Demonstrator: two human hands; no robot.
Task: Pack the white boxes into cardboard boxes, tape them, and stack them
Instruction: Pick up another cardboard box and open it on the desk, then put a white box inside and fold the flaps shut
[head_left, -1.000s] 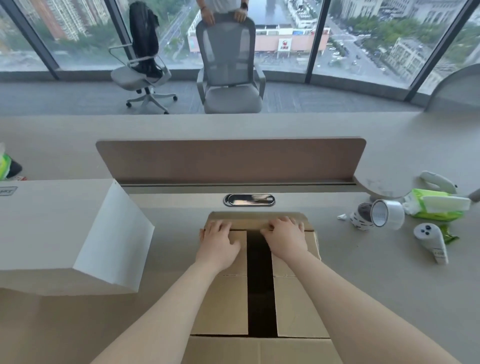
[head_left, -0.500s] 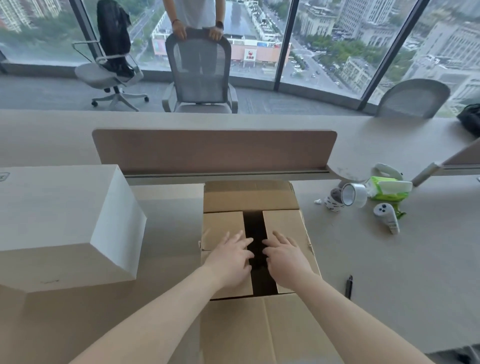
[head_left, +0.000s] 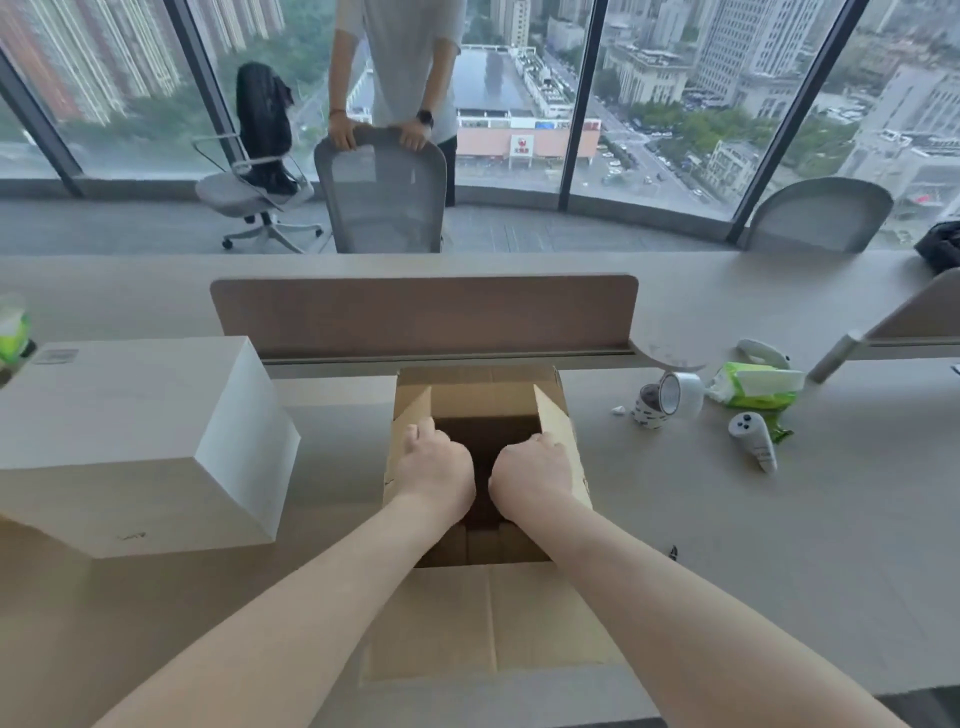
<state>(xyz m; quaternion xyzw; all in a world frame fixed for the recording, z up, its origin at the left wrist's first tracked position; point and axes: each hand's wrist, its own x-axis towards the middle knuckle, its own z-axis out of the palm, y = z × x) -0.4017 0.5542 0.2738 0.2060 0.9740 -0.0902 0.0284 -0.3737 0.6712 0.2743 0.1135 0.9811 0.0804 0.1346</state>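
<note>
One open brown cardboard box (head_left: 483, 397) stands mid-surface on the pale desk (head_left: 727, 545), and one large white rectangular box (head_left: 130, 441) sits by the left edge. Two bare hands show: a left hand (head_left: 434, 467) and a right hand (head_left: 535, 470). Towards the right edge lie two tape rolls, a clear tape roll (head_left: 681, 395) and a patterned tape roll (head_left: 648, 411). There are also two white plastic controllers, a nearer controller (head_left: 753, 441) and a farther controller (head_left: 763, 354), plus one green-and-white wipes packet (head_left: 756, 385) and one black pen (head_left: 674, 552). Beyond the far edge stand three office chairs: a white swivel chair (head_left: 249, 192), a grey mesh chair (head_left: 384, 202) and a grey shell-backed chair (head_left: 821, 218). One person (head_left: 400, 52) stands there too.
</note>
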